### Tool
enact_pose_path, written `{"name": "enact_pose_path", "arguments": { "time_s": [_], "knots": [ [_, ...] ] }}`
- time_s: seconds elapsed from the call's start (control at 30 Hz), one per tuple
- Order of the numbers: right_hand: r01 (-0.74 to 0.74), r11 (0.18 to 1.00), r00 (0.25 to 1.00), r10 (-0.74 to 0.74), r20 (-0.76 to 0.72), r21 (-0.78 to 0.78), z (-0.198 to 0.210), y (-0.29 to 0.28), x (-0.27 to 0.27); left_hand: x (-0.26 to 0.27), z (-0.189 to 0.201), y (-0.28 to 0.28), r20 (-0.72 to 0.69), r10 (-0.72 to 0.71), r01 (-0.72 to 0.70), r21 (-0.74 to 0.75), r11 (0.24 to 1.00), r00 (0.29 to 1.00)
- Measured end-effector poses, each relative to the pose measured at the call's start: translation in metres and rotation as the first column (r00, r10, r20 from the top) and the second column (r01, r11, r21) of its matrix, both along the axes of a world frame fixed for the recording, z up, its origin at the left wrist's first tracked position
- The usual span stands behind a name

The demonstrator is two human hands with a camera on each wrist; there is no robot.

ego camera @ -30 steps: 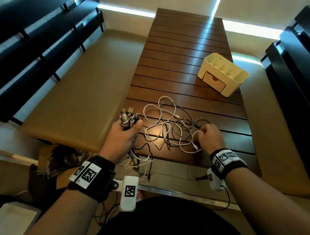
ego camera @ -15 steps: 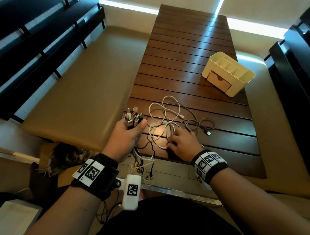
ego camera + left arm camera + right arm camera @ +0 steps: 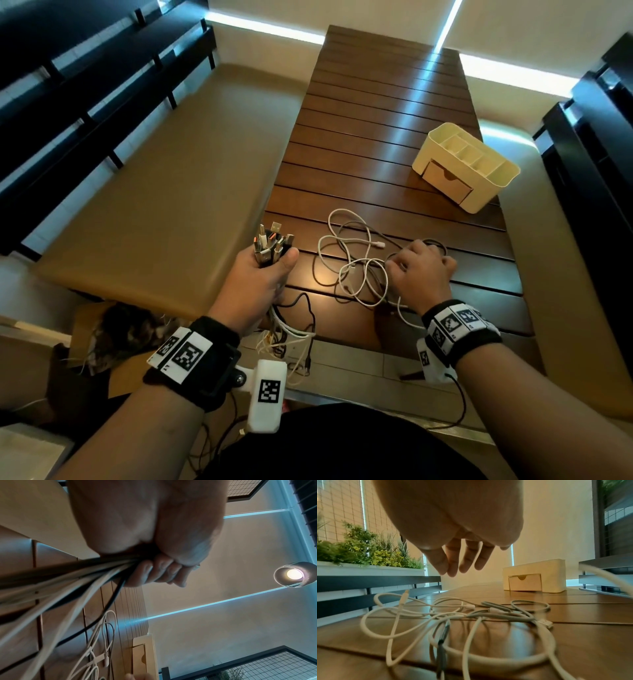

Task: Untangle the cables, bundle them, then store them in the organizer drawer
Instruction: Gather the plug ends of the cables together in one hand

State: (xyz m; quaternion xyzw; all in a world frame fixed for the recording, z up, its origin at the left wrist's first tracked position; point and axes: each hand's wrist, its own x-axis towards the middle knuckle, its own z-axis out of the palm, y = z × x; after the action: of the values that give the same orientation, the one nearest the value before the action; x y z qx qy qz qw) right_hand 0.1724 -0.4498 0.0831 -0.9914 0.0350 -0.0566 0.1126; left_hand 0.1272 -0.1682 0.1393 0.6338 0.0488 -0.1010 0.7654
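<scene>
Judging by how things lie, we are partway through the untangling and nowhere near storing. Our left hand [image 3: 262,277] is wrapped tight round a bunch [image 3: 272,244] of cable ends, plugs pointing up, the tails hanging off the near edge of the worktop [image 3: 376,137]. Those we count as sorted, though nothing ties them yet that we can see. Just to the right of that hand, a tangle [image 3: 356,267] of white and grey cables lies looped on the worktop. Our right hand [image 3: 423,270] hangs over its right side; in the wrist view its fingers [image 3: 462,559] are loosely spread and pointing down, clear of the cables and holding nothing. The organizer [image 3: 466,166] sits well apart at the far right, its drawer [image 3: 445,181] shut and, as far as we can see, untouched. So we think what remains is freeing the last cables, bundling the lot, opening the drawer and putting them in.
</scene>
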Motion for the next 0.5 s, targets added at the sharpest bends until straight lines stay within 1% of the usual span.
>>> {"name": "enact_pose_path", "arguments": {
  "time_s": [0.07,0.1,0.13,0.17,0.23,0.3,0.37,0.43,0.5],
  "knots": [
    [0.009,1.0,1.0,-0.008,-0.024,0.03,0.004,0.004,0.01,0.005,-0.001,-0.001,0.009,-0.009,0.009,0.005,1.0,1.0],
    [0.005,0.997,0.999,-0.001,-0.049,0.071,0.003,0.005,0.016,0.007,-0.001,-0.001,0.011,-0.013,0.013,0.005,1.0,1.0],
    [0.002,0.989,0.997,0.009,-0.075,0.149,0.003,0.007,0.022,0.009,-0.002,-0.002,0.011,-0.016,0.016,0.003,1.0,1.0],
    [0.015,0.967,0.995,0.012,-0.104,0.255,0.002,0.01,0.027,0.01,-0.002,-0.002,0.01,-0.017,0.017,0.0,1.0,1.0],
    [0.092,0.893,0.984,-0.016,-0.175,0.44,0.0,0.014,0.038,0.014,-0.004,-0.002,0.006,-0.02,0.02,-0.014,1.0,1.0],
    [0.167,0.843,0.967,-0.039,-0.253,0.512,-0.005,0.019,0.051,0.017,-0.006,-0.002,0.004,-0.028,0.028,-0.018,0.999,1.0],
    [0.208,0.848,0.943,-0.042,-0.33,0.488,-0.013,0.023,0.066,0.019,-0.007,-0.001,0.0,-0.032,0.032,-0.018,0.999,0.999],
    [0.214,0.891,0.913,-0.037,-0.406,0.4,-0.021,0.026,0.08,0.02,-0.009,0.001,-0.009,-0.034,0.034,-0.014,0.999,0.999],
    [0.189,0.929,0.888,-0.023,-0.46,0.318,-0.026,0.028,0.09,0.021,-0.01,0.005,-0.024,-0.036,0.035,-0.008,0.999,0.999]
  ]
}}
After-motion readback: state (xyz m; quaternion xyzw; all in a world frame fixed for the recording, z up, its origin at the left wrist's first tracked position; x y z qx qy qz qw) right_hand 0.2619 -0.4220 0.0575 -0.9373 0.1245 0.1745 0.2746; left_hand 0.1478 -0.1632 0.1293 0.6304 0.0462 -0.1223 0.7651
